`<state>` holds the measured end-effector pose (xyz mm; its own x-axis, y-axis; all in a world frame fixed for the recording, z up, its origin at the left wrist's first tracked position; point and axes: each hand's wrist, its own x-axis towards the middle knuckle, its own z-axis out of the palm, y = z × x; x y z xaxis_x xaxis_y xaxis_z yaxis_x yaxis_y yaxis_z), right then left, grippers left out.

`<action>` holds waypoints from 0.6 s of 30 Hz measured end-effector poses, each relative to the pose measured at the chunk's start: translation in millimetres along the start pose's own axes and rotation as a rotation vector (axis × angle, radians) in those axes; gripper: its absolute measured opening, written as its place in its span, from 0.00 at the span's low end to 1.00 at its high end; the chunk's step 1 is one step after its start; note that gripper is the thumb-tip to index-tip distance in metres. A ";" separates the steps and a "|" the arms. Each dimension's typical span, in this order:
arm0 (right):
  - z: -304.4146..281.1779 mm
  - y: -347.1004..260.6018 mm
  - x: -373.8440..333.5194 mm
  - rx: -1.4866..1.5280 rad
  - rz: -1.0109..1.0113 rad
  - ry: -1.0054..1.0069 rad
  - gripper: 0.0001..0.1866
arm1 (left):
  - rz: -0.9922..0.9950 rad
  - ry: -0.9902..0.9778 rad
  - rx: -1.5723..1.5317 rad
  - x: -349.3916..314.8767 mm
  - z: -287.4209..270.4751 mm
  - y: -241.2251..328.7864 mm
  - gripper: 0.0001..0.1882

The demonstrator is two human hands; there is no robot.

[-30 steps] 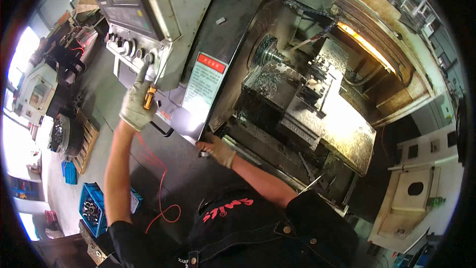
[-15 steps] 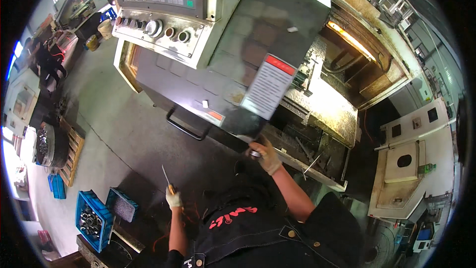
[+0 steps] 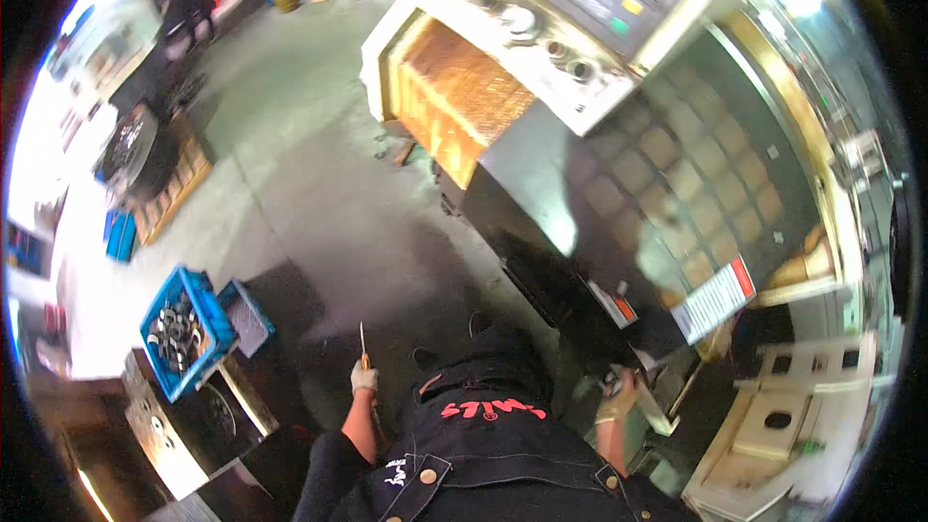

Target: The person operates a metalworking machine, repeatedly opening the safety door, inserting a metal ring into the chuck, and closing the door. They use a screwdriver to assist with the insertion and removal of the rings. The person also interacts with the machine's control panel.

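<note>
My left hand [image 3: 364, 379], in a pale glove, is closed round the orange handle of a slim, long-bladed tool [image 3: 363, 340]; the blade points away from me. My right hand [image 3: 619, 398], also gloved, has its fingers curled round a small metal ring [image 3: 611, 383], blurred by motion. It is beside the near lower corner of the machine's dark sliding door [image 3: 667, 184]; whether it touches the door I cannot tell. A white label with a red band [image 3: 715, 302] is on the door.
A control panel with knobs [image 3: 520, 21] juts out above the door. To my left, a blue crate [image 3: 184, 329] of metal rings stands beside a smaller blue bin [image 3: 247, 317]. A pallet [image 3: 179, 188] bears a dark drum. White machine panels [image 3: 773, 425] stand at right.
The view has swung left. The machine's door has slid right across the lit opening, now mostly covered. My right hand has moved along with the door's edge. My left hand keeps the tool.
</note>
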<state>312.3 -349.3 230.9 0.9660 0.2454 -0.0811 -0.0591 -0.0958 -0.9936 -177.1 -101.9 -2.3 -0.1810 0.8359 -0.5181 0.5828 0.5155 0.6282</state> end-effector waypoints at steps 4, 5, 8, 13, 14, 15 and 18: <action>-3.2 82.9 7.8 0.124 0.580 -0.157 0.10 | -0.069 -0.099 -0.358 20.8 -14.6 48.2 0.14; 36.1 82.8 -9.2 0.003 0.355 -0.233 0.11 | -0.137 -0.090 -0.508 20.5 -24.3 62.0 0.15; 144.8 21.3 -16.3 -0.245 0.437 -0.689 0.12 | -0.121 -0.005 -0.594 35.6 -33.9 44.0 0.18; 285.5 -36.1 -54.9 -0.231 0.555 -0.900 0.13 | 0.024 0.093 -0.575 27.5 -40.4 7.3 0.20; 313.3 -41.1 -63.0 -0.230 0.470 -0.979 0.14 | -0.012 0.124 -0.588 18.1 -44.0 -4.7 0.20; 342.0 -42.3 -68.8 -0.149 0.448 -1.032 0.15 | -0.042 0.148 -0.597 10.5 -50.9 -10.5 0.21; 441.7 -50.8 -81.0 0.141 0.740 -1.209 0.17 | -0.145 0.268 -0.666 -3.6 -60.8 -45.8 0.24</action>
<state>126.0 61.8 253.5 -0.0993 0.8478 -0.5210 -0.5409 -0.4855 -0.6869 -251.4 -117.1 6.1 -0.4568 0.7240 -0.5168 -0.0517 0.5584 0.8280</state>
